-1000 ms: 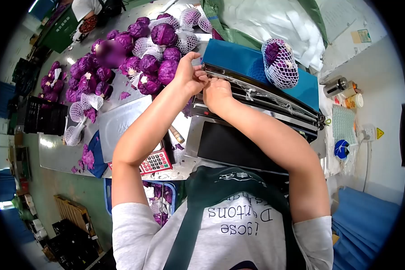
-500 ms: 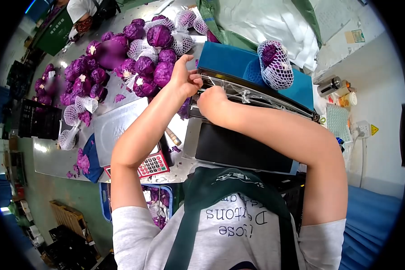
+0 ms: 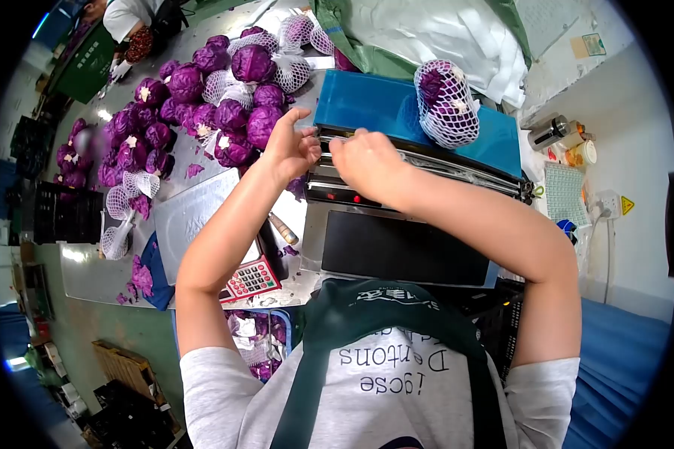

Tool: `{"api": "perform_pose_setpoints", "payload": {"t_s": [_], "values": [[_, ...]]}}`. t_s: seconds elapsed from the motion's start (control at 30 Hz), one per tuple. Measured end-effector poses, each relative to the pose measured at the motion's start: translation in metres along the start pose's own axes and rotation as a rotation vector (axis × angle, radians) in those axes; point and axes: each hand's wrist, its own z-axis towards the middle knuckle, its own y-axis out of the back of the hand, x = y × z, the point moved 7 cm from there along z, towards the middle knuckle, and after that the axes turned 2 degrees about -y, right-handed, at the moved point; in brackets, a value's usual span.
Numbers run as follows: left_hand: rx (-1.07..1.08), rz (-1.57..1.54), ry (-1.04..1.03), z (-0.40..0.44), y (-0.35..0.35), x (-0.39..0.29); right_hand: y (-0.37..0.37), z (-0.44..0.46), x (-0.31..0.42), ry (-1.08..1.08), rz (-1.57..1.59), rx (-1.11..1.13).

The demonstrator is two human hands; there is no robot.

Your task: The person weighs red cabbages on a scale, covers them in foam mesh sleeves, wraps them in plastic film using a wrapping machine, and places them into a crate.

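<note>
"Across a metal table, reaches where?"
"To the left end of the blue-topped machine, near purple cabbages."
"Hands?"
"Holds left hand half-curled, just apart from right hand; cannot tell any grip."

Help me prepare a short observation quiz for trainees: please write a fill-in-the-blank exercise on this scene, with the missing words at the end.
1. The machine top under the netted cabbage is coloured ____.
2. The left hand is nearer the pile of purple cabbages than the ____ hand is.
3. The casing around the keys of the calculator is coloured ____.
4. In the picture, the wooden handle lies to the ____ of the black plate.

Missing words: blue; right; red; left.
</note>
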Motion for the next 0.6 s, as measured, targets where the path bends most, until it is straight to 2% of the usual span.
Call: {"api": "perform_pose_setpoints", "payload": {"t_s": [0.07, 0.17, 0.23, 0.37, 0.53, 0.57, 0.6], "values": [[0.059, 0.101, -0.010, 0.006, 0.010, -0.002, 0.004, -0.001, -0.015, -0.013, 0.125, -0.036], [-0.029, 0.342, -0.262, -0.037, 0.004, 0.001, 0.002, -0.002, -0.017, -0.020, 0.212, 0.059], [0.087, 0.488, -0.145, -0.039, 0.012, 0.014, 0.006, -0.001, -0.014, 0.007, 0.183, 0.056], [0.077, 0.509, -0.006, -0.019, 0.000, 0.045, 0.003, -0.009, -0.002, 0.087, 0.110, 0.036], [0.102, 0.805, -0.040, 0.032, -0.015, 0.041, 0.003, -0.024, 0.000, 0.083, 0.168, 0.092], [0.067, 0.965, -0.166, 0.028, -0.021, 0.033, 0.005, -0.026, 0.002, 0.092, 0.185, 0.095], [0.031, 1.126, -0.296, 0.023, -0.031, 0.025, 0.003, -0.029, 0.004, 0.100, 0.126, 0.001]]}}
